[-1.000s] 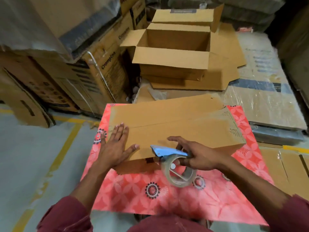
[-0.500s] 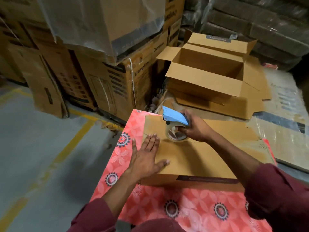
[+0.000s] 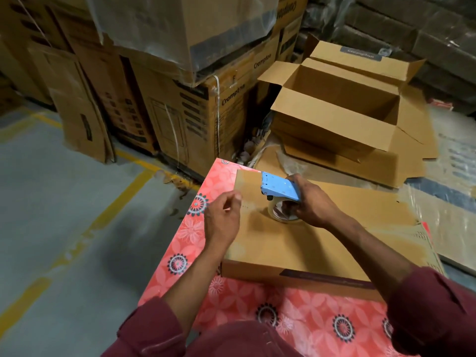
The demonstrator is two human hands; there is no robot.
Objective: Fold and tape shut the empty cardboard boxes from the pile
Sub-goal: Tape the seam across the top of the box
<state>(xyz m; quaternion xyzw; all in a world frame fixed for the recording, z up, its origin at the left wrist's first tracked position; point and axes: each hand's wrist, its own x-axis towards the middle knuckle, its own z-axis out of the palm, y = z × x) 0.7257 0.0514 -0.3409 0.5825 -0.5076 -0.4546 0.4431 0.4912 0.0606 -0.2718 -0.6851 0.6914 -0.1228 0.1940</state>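
Cardboard box (image 3: 296, 243), folded flat-topped, lies mid-frame on the floral table (image 3: 257, 305); likely light, stiff, best steadied by pressing its top. Right hand (image 3: 311, 202) grips the tape dispenser (image 3: 279, 188); left hand (image 3: 222, 215) hovers with fingers curled, pinching nothing visible.

- The right hand (image 3: 313, 202) wraps the tape dispenser (image 3: 279, 188), hiding its handle; the tape roll (image 3: 279, 215) shows only partly below the fingers.
- Under that grip, the seam of the folded box (image 3: 296, 243) is covered.
- The left hand (image 3: 222, 215), left of the grip, is motion-blurred; whether its curled fingertips pinch anything cannot be told.
- The box's right end, beyond the gripping forearm, is hidden.
- Small print on the box's near side is unreadable.
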